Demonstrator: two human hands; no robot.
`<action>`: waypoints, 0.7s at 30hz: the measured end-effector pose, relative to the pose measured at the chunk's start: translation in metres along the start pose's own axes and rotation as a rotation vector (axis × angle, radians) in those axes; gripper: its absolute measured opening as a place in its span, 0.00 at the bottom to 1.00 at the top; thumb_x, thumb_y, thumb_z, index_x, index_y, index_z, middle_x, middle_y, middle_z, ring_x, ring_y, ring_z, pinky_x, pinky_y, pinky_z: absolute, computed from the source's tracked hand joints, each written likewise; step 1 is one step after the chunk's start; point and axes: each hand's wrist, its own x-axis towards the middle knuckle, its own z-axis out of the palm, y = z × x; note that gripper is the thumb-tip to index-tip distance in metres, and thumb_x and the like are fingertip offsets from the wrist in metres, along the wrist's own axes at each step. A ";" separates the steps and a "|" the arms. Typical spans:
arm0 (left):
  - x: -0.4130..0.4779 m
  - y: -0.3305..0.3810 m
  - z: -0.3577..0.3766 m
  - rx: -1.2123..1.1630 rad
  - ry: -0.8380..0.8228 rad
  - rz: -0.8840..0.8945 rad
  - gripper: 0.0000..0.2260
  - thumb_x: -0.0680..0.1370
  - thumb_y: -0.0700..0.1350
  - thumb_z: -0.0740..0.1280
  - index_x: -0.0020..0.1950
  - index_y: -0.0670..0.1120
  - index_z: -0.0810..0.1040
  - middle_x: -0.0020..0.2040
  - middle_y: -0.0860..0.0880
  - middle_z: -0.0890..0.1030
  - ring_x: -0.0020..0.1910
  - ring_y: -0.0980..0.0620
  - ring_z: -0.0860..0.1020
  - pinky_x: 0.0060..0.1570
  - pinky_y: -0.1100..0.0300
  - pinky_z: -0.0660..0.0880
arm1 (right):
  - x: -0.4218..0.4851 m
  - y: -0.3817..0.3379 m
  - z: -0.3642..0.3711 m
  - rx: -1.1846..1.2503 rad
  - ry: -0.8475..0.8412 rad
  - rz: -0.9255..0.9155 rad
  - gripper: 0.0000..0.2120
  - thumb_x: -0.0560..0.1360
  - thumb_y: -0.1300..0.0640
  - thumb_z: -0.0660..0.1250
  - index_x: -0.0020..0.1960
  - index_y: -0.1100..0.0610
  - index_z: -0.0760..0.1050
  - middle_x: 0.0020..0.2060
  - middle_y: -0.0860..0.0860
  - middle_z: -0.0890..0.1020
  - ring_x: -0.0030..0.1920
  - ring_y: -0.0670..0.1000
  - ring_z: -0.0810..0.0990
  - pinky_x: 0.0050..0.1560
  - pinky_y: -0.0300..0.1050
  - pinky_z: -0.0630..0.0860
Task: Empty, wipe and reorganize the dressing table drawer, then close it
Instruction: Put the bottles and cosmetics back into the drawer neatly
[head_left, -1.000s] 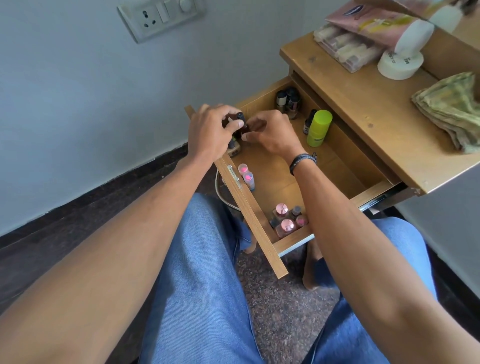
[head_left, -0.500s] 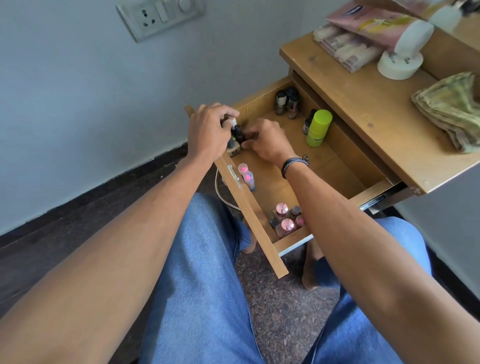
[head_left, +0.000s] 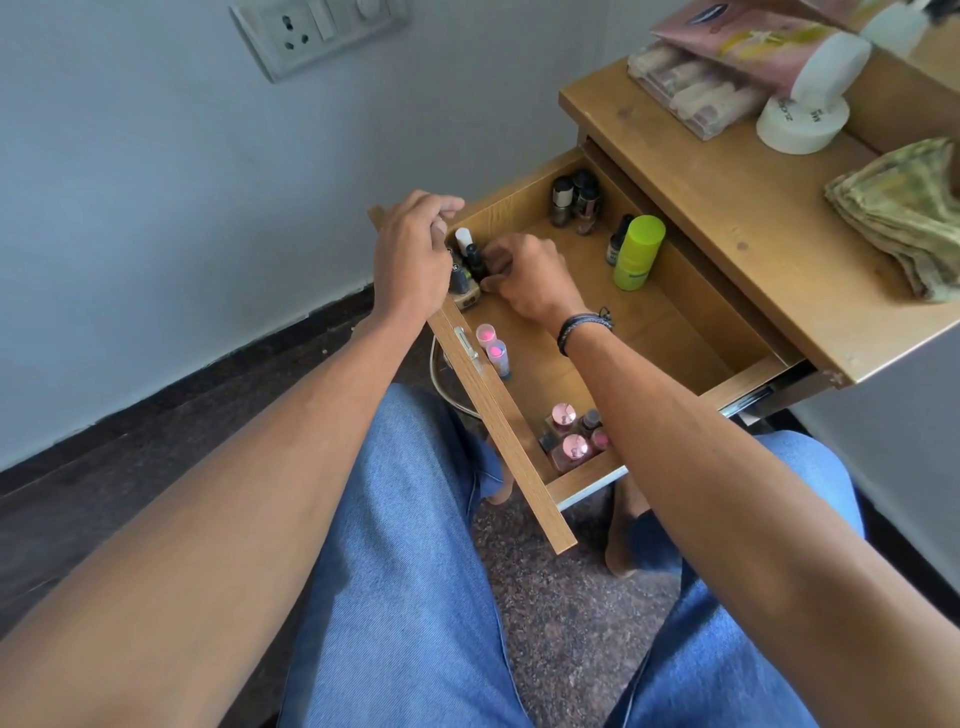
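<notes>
While the drawer (head_left: 649, 332) stands open, I regroup bottles (head_left: 460, 280) in its front corner.
Right hand (head_left: 524, 280) fingers (head_left: 496, 259) pinch a dark bottle (head_left: 474, 260); left hand (head_left: 410, 254) hold I cannot tell. Next, I judge: seat it upright among the rest.

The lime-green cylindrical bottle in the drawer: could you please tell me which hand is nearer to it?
Right. The right hand is inside the drawer, apart from the lime-green bottle; the left hand is farther, at its front.

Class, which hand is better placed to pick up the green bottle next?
Right. The right hand is inside the drawer, nearer the green bottle; the left hand sits over the drawer's front edge, farther away.
</notes>
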 end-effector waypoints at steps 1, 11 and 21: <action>0.000 -0.001 0.001 -0.015 0.012 0.006 0.18 0.80 0.31 0.58 0.63 0.44 0.81 0.59 0.50 0.79 0.59 0.54 0.76 0.57 0.64 0.74 | 0.000 -0.001 -0.001 0.009 -0.006 0.010 0.17 0.74 0.61 0.76 0.61 0.54 0.80 0.50 0.49 0.84 0.51 0.51 0.82 0.58 0.52 0.80; -0.001 -0.007 0.005 -0.002 0.070 0.030 0.21 0.79 0.27 0.58 0.66 0.43 0.79 0.61 0.49 0.78 0.58 0.57 0.71 0.55 0.65 0.75 | -0.005 -0.001 -0.016 0.011 0.100 0.117 0.14 0.75 0.69 0.65 0.46 0.50 0.79 0.49 0.51 0.83 0.53 0.56 0.82 0.58 0.54 0.80; -0.001 -0.011 0.005 -0.006 0.101 -0.001 0.22 0.79 0.28 0.59 0.71 0.44 0.75 0.59 0.48 0.77 0.51 0.64 0.66 0.49 0.80 0.65 | -0.033 -0.024 -0.054 0.049 0.231 -0.048 0.06 0.73 0.62 0.69 0.43 0.51 0.79 0.39 0.42 0.81 0.46 0.48 0.81 0.53 0.53 0.80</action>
